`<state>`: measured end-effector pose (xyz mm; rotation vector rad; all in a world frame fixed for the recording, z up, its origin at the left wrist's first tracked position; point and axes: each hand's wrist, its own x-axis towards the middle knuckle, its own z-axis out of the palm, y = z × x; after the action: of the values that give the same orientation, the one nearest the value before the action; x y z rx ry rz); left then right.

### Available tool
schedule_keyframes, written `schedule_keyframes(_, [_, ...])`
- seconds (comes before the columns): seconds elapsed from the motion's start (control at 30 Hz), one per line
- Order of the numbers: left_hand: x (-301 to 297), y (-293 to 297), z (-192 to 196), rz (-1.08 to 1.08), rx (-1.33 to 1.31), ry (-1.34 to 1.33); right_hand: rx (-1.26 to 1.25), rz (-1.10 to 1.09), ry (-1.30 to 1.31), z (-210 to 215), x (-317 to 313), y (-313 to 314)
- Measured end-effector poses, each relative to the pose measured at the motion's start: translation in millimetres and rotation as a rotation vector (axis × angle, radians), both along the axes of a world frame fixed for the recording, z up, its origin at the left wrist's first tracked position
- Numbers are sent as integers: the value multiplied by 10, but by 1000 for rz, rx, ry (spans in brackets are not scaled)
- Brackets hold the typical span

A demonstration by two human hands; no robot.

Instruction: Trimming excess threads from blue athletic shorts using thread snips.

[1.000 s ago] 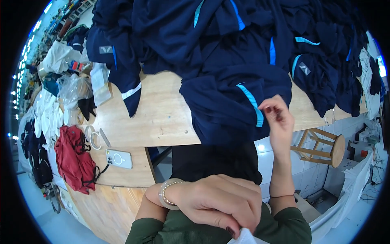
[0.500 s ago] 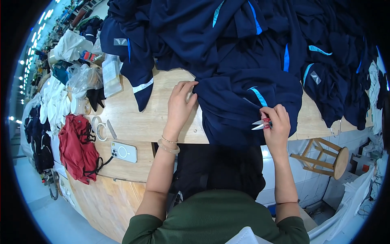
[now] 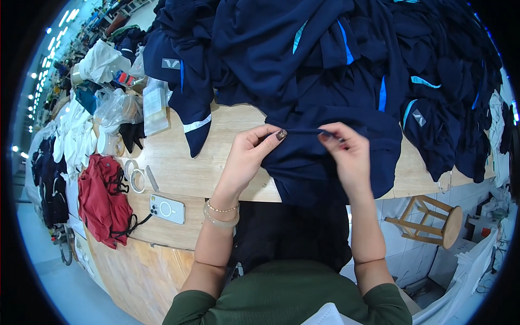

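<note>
A navy garment [image 3: 325, 157] hangs over the front edge of the table, with an edge of its fabric stretched between my two hands. My left hand [image 3: 252, 151] pinches that edge between thumb and fingers. Opposite it, my right hand [image 3: 349, 154] is closed on the other end of the stretched edge. The right fingertips are smeared by motion. Something small and dark sits within the right fingers, but the red-handled snips seen earlier cannot be made out clearly.
More navy garments [image 3: 260, 59] with blue strips are heaped across the far side. On the left lie a red bag [image 3: 103, 197], a phone [image 3: 167, 209], tape rolls [image 3: 137, 180] and plastic bags [image 3: 118, 108]. A wooden stool [image 3: 447, 227] stands at the right.
My right hand has moved left and slightly up, toward my left hand. The snips' blades no longer show. The garment's edge is now drawn out between both hands.
</note>
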<state>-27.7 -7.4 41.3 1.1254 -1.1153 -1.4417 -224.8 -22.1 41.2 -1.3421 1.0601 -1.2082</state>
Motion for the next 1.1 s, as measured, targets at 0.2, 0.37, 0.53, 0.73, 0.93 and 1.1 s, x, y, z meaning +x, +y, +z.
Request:
schedule_keyframes(0.2, [-134,68,-16,-49,132,304,193,-42,-228,108,-192,-109])
schedule_keyframes(0.37, [-178,62,-7,-84,136,378,227,-76,-258,81,-201,-109])
schedule_keyframes(0.53, [-131,11,-4,-102,73,75,199,-170,-270,261,-250,-174])
schedule_keyframes(0.73, [-204,-45,97,-140,-76,-87,167,38,-60,344,-370,-384])
schedule_keyframes(0.93, [61,-253,89,174,-233,-353,109,124,78,295,-582,-922])
schedule_keyframes(1.1, [5,-283,102,218,-331,-588,89,145,117,262,-498,-1005])
